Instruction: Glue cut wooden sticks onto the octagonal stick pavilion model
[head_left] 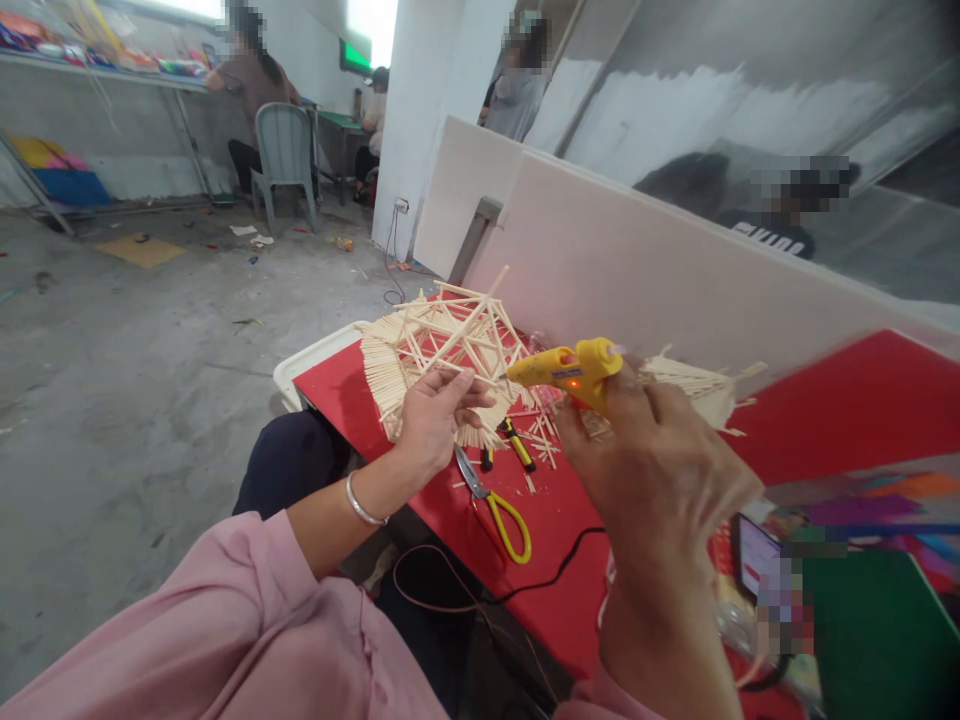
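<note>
A yellow glue gun (559,368) with a small orange light is gripped in my right hand (660,450). Its nozzle points left, close to the end of a thin wooden stick (480,376). That stick is pinched between the thumb and fingers of my left hand (442,405). Just beyond my left hand, an open frame of joined sticks (465,325) rests over a fan-like spread of pale sticks (381,375). Scissors with yellow handles (506,520) lie nearer me, beside a yellow-and-black cutter (517,445). Whether glue is on the stick is too small to tell.
The red table (555,570) carries stick offcuts (544,435), a dark cable (559,580) and another stick bundle (697,390). White boards (637,270) stand along its far side. A phone (757,560) and green board (877,630) are at right. Several people sit or stand beyond.
</note>
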